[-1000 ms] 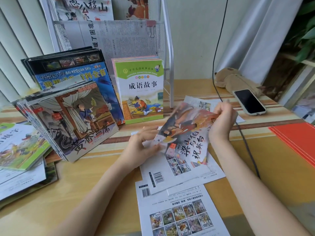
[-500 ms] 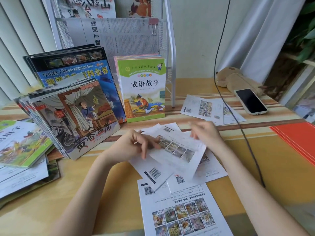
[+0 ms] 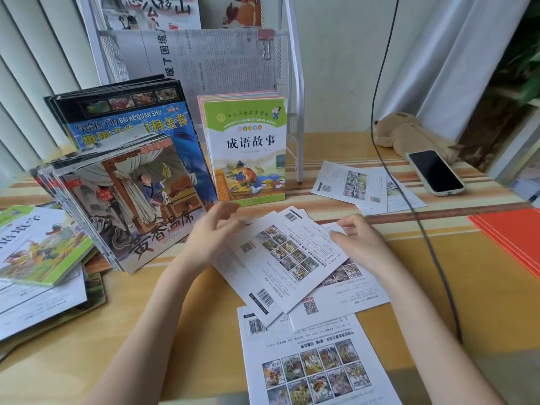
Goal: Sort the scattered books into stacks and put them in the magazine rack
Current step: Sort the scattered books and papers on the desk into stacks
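A thin booklet (image 3: 287, 260) lies face down, white back cover up, on top of several other face-down booklets in the middle of the wooden table (image 3: 175, 331). My right hand (image 3: 361, 244) pinches its right corner between thumb and fingers. My left hand (image 3: 214, 229) hovers blurred over its left edge with the fingers loosely spread. Another face-down booklet (image 3: 315, 363) lies nearer me, and two more booklets (image 3: 353, 185) lie farther right. Three stacks lean upright at the white magazine rack (image 3: 295, 83): a green book (image 3: 248, 153), blue books (image 3: 131, 124) and picture books (image 3: 128, 206).
A flat pile of books (image 3: 38, 249) lies at the left edge. At the back right are a phone (image 3: 435, 172) and a brown plush toy (image 3: 403, 133). A dark cable (image 3: 422, 229) crosses the table. Orange folders (image 3: 511, 238) lie at the right.
The booklet that both hands held up with its colourful cover showing has been turned over and laid face down on the pile. My left hand has come off it.
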Motion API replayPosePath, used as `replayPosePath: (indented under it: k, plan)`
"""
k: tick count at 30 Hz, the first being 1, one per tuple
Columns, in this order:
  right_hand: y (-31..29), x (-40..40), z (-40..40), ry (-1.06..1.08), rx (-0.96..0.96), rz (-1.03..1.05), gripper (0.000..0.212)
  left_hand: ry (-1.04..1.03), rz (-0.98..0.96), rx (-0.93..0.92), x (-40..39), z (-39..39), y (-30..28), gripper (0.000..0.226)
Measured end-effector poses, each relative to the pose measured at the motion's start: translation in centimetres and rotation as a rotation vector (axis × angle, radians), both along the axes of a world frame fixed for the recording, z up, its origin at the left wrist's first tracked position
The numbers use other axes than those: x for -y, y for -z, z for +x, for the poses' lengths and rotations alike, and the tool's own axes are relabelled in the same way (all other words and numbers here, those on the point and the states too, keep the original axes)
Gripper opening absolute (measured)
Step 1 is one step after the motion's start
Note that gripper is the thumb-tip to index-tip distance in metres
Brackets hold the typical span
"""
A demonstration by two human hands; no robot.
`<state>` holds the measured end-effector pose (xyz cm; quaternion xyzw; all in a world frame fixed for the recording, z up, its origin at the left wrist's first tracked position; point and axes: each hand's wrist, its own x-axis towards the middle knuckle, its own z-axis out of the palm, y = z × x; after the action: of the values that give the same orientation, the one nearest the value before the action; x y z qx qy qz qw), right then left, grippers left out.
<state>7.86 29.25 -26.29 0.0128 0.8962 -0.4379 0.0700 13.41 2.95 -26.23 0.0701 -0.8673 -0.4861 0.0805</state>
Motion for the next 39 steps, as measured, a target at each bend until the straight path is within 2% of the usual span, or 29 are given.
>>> replayPosePath:
  k: [2, 3, 4, 6, 12, 16, 18, 22, 23, 25, 27, 29, 30, 32, 33, 35, 37, 39]
  plan:
    - [-0.6, 0.6, 0.4, -0.036, 0.044, -0.059, 0.027, 0.175, -0.414, 0.201, -0.7, -0.3, 0.9, 0.102]
    - [-0.7, 1.0, 0.6, -0.064, 0.073, -0.101, 0.025, 0.233, -0.561, 0.221, -0.9, -0.5, 1.3, 0.121]
    - [-0.8, 1.5, 0.7, -0.099, 0.097, -0.126, 0.024, 0.271, -0.592, 0.212, -1.2, -0.6, 1.4, 0.127]
    - [-0.9, 2.2, 1.0, -0.148, 0.122, -0.155, 0.022, 0.273, -0.504, 0.175, -0.7, -1.0, 1.5, 0.120]
    - [-1.9, 2.3, 0.8, -0.223, 0.225, -0.369, 0.018, 0.290, -0.404, 0.112, 0.1, -0.6, 0.6, 0.098]
    - [-2.1, 2.0, 0.9, -0.213, 0.257, -0.411, 0.020, 0.237, -0.142, 0.177, 0.5, -0.9, 0.1, 0.096]
    - [-2.2, 1.8, 1.1, -0.192, 0.258, -0.424, 0.022, 0.224, -0.074, 0.233, 0.7, -1.0, -0.4, 0.090]
    - [-1.8, 2.0, 1.2, -0.164, 0.242, -0.391, 0.017, 0.173, -0.167, 0.328, 0.9, -2.4, -2.2, 0.064]
    - [-1.7, 2.1, 1.2, -0.150, 0.250, -0.395, 0.017, 0.174, -0.223, 0.379, 0.9, -2.9, -2.6, 0.057]
    - [-1.6, 2.1, 1.2, -0.124, 0.283, -0.399, 0.019, 0.269, -0.398, 0.494, 0.8, -3.6, -3.3, 0.058]
    - [-1.5, 2.2, 0.9, -0.130, 0.271, -0.318, 0.018, 0.374, -0.512, 0.550, 0.5, -4.2, -4.0, 0.054]
    - [-1.0, 2.3, -0.5, -0.126, 0.096, -0.151, 0.019, 0.465, -0.480, 0.584, 0.2, -4.5, -5.1, 0.033]
    - [-0.5, 2.2, -1.6, -0.096, -0.044, -0.050, 0.025, 0.493, -0.421, 0.611, 0.1, -4.7, -5.5, 0.023]
    - [0.2, 1.7, -4.6, -0.035, -0.253, 0.194, 0.049, 0.504, -0.307, 0.646, -0.1, -4.9, -5.8, 0.025]
    - [0.5, 1.3, -6.1, -0.033, -0.272, 0.313, 0.065, 0.496, -0.275, 0.664, -0.2, -5.0, -5.6, 0.032]
    - [1.4, 0.4, -8.8, -0.041, -0.187, 0.514, 0.090, 0.517, -0.287, 0.694, -0.3, -5.2, -4.8, 0.036]
    - [2.1, -0.5, -10.8, 0.018, -0.081, 0.596, 0.094, 0.532, -0.294, 0.680, -0.2, -5.2, -4.2, 0.034]
    - [2.3, -1.1, -11.8, 0.065, -0.036, 0.630, 0.084, 0.531, -0.228, 0.674, 0.3, -5.1, -4.0, 0.036]
